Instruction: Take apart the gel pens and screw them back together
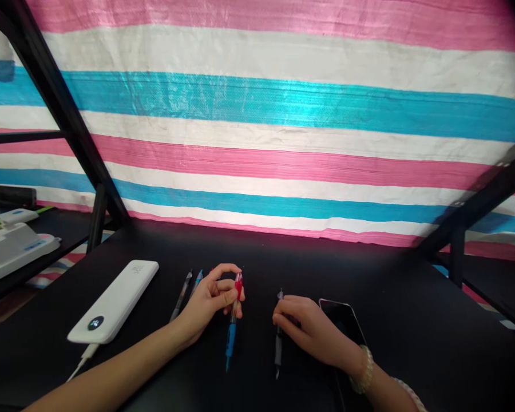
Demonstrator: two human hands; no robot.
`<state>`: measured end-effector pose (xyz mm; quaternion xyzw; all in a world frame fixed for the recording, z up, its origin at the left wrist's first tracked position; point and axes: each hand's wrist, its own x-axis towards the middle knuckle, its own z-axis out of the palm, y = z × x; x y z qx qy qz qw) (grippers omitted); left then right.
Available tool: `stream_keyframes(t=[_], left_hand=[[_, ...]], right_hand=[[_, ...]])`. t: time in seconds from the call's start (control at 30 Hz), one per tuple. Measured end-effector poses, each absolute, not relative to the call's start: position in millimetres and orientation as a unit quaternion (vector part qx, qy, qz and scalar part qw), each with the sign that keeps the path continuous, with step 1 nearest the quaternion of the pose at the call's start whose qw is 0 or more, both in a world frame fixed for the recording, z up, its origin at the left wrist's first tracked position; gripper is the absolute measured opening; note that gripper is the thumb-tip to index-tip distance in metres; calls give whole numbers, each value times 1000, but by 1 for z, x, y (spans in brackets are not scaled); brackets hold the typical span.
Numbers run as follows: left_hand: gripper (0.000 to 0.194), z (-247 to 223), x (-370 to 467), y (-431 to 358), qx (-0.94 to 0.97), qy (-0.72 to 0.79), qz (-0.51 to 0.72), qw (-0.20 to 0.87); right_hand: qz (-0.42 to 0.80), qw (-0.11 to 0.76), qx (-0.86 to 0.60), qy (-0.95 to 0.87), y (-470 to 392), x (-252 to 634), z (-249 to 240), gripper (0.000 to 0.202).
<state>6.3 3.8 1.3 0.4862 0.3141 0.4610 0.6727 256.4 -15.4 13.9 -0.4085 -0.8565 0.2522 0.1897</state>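
Observation:
My left hand [203, 303] pinches a pen with a red top and a blue grip [230, 340] between thumb and fingers, its tip pointing down toward me. My right hand [306, 326] has its fingers closed round the upper part of a black-and-grey pen [278, 349], also tip toward me. Left of my left hand lie a dark pen [181, 294] and a blue pen [198, 278], partly covered by that hand. A small red bit shows behind its fingers; I cannot tell what it belongs to.
A white power bank [115, 300] with a plugged-in cable [86, 357] lies left on the black table [257, 246]. Under my right wrist is a dark smartphone [343, 315]. Black frame bars [68, 120] rise at both sides. A white power strip [21, 249] stands far left.

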Motion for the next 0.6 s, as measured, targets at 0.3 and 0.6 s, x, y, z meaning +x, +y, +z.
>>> stream_keyframes(t=[0.3,0.6], left_hand=[[43,15,-4,15,463,360,523,618],[49,28,-21,29,455,414,567,548]], right_hand=[[248,188,-407,-859,-15,258,12,26],[246,187,-405,-861,-15,257,12,25]])
